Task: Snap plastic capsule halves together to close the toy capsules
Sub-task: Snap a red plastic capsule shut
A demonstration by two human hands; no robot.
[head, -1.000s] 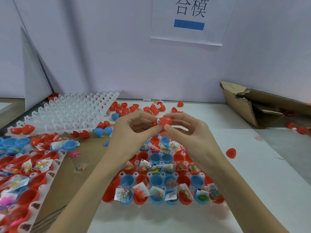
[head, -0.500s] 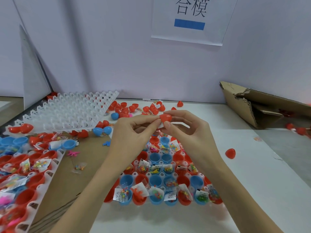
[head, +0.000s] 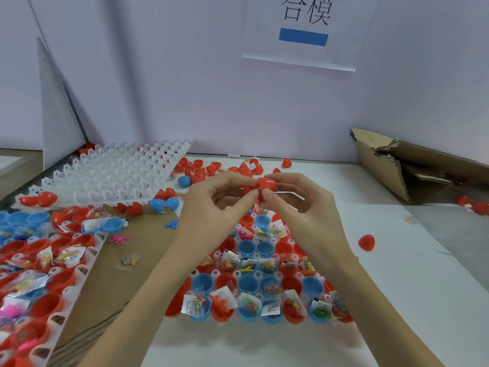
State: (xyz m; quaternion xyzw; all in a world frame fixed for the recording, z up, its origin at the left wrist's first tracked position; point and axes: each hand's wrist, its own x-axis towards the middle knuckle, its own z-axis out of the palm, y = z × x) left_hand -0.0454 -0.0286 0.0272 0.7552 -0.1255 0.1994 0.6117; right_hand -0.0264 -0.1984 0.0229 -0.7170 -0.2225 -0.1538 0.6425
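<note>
A red capsule (head: 266, 184) is held in the air between both hands, above the far end of the middle tray (head: 258, 282). My right hand (head: 304, 210) pinches it between thumb and forefinger. My left hand (head: 211, 207) pinches its left side, which its fingers mostly hide. The middle tray holds several open red and blue capsule halves, many with small bagged toys inside. Whether the two halves of the held capsule are fully joined cannot be seen.
A second filled tray (head: 39, 274) lies at the left edge. An empty white tray (head: 111, 176) sits at the back left, with loose red halves (head: 211, 168) and blue halves (head: 164, 203) behind it. One red half (head: 366, 242) lies at right. A torn cardboard box (head: 407, 165) stands at back right.
Both hands have lifted slightly with the red capsule. The white bag edge seen at the capsule's seam a second ago is out of sight now.
</note>
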